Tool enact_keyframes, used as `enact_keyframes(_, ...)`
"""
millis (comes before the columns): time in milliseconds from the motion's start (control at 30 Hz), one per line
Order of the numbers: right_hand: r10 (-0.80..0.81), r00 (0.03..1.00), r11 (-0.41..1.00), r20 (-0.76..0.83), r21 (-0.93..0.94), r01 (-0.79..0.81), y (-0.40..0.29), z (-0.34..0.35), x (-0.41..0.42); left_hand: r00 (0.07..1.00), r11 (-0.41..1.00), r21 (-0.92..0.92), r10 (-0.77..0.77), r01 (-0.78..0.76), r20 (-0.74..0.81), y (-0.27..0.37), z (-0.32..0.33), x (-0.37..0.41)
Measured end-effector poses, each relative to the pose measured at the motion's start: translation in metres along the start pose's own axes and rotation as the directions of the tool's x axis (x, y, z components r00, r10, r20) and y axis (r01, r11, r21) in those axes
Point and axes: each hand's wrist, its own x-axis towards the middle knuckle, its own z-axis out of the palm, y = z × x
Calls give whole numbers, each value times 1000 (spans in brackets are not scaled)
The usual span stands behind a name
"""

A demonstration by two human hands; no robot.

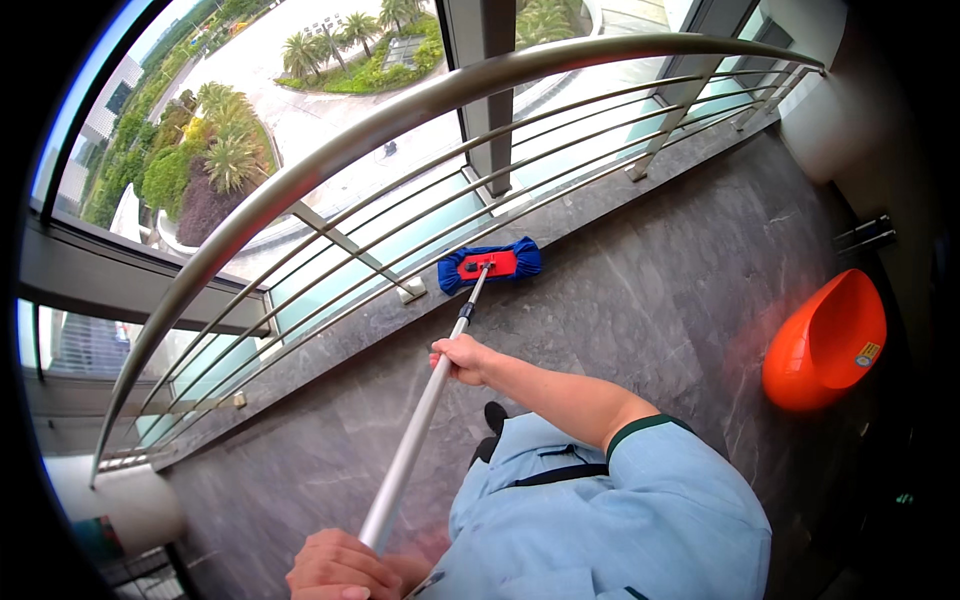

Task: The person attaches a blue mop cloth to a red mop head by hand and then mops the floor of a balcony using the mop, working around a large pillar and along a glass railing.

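A flat mop with a blue cloth cover and red plate [504, 264] lies on the stone ledge at the foot of a metal railing, its near side at the ledge's edge. From it a silver telescopic pole [412, 442] slants down to the lower left. My right hand [461, 360] is closed around the pole partway along, below its dark collar. At the bottom, my left hand [345, 566] grips the upper end of the pole; part of this hand is cut off by the frame's edge.
The curved metal railing [420, 101] runs in front of tall windows, with a post foot [412, 290] left of the mop. An orange egg-shaped object [795, 352] stands on the grey marble-look floor [637, 292] at right. A white rounded column [142, 499] is at lower left.
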Motion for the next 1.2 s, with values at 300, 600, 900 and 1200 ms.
enact_keyframes(300,-265,963,933,-41,242,267,5,32,-1,994,997,16,80,-79,-70,-33,-42,14)
enact_keyframes(600,-439,882,881,-171,113,460,-116,-99,6,962,999,-34,-39,31,-271,-124,80,16)
enact_keyframes(900,-484,804,863,-344,-39,503,-273,-253,-12,955,973,-200,-166,117,-246,-201,263,9)
enact_keyframes(1200,-380,876,905,-296,75,418,-294,-281,-25,940,947,-160,-301,277,-157,-175,312,15)
